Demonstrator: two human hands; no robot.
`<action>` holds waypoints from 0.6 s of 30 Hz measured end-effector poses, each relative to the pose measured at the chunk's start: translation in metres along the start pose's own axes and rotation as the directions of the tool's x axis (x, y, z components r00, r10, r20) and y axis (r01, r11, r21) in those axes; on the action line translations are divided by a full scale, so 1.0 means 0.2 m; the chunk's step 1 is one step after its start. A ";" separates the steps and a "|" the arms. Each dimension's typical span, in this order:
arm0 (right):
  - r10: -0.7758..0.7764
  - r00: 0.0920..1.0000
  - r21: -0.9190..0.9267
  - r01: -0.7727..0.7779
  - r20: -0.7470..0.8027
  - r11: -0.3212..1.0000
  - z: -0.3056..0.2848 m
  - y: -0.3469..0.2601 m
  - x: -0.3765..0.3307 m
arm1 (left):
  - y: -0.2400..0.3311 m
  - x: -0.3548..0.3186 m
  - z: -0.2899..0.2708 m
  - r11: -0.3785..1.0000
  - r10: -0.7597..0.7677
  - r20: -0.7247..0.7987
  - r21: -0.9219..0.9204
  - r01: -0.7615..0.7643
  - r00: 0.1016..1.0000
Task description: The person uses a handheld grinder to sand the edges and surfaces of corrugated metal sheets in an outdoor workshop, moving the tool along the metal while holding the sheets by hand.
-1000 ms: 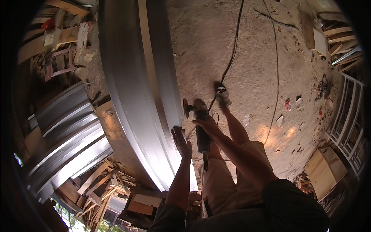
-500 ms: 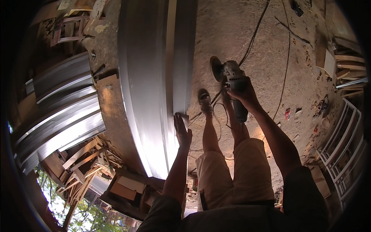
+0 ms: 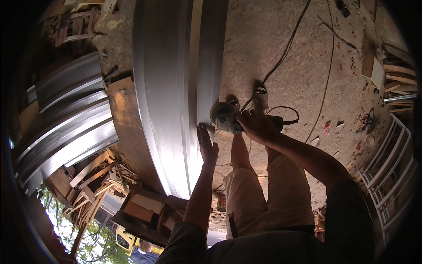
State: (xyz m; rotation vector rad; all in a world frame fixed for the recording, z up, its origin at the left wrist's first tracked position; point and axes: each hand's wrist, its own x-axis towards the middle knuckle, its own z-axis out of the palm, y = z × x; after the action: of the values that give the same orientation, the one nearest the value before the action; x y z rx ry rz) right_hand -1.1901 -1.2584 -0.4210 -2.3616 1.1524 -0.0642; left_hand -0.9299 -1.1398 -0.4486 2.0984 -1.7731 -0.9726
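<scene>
A long silvery ribbed metal sheet (image 3: 165, 88) runs away from me, left of my legs. My left hand (image 3: 207, 145) lies on its right edge with the fingers stretched out. A small dark flat patch shows beside those fingertips; I cannot tell what it is. My right hand (image 3: 257, 126) is wrapped round an angle grinder (image 3: 227, 123), held sideways above my feet. The grinder's round disc (image 3: 218, 112) is at the sheet's right edge, just beyond my left fingertips; whether it touches the metal cannot be told.
A black cord (image 3: 285, 57) crosses the dusty floor (image 3: 299, 92). More ribbed sheets (image 3: 74, 127) lie at the left, above scrap wood (image 3: 94, 189). A dark wooden box (image 3: 143, 209) stands near the sheet's close end. White metal frames (image 3: 389, 176) lean at the right.
My right hand has swung the grinder left and nearer to me, turning it from upright to sideways, its disc now at the sheet's edge. My left hand has stayed on the sheet.
</scene>
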 end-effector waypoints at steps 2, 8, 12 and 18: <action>0.004 1.000 0.039 -0.003 -0.009 0.999 0.00 -0.01 0.03 | 0.02 0.00 -0.01 1.000 -0.010 0.001 -0.011 0.010 1.000; 0.052 0.998 -0.011 -0.052 0.037 0.999 -0.07 0.08 0.12 | 0.00 0.00 -0.01 1.000 0.010 -0.017 0.007 -0.009 1.000; 0.133 0.991 0.073 -0.131 -0.024 0.989 -0.17 0.20 0.21 | -0.04 -0.01 -0.01 0.998 0.014 -0.019 0.067 -0.013 1.000; 0.293 0.945 0.051 -0.289 -0.144 0.956 -0.26 0.51 0.38 | -0.01 0.00 0.00 0.999 0.030 -0.009 0.043 -0.029 1.000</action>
State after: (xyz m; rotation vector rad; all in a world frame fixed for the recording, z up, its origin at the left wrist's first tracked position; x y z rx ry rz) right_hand -1.2294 -1.3886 -0.4365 -2.1647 1.5509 -0.1574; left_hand -0.9285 -1.1391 -0.4505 2.0921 -1.8305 -0.9236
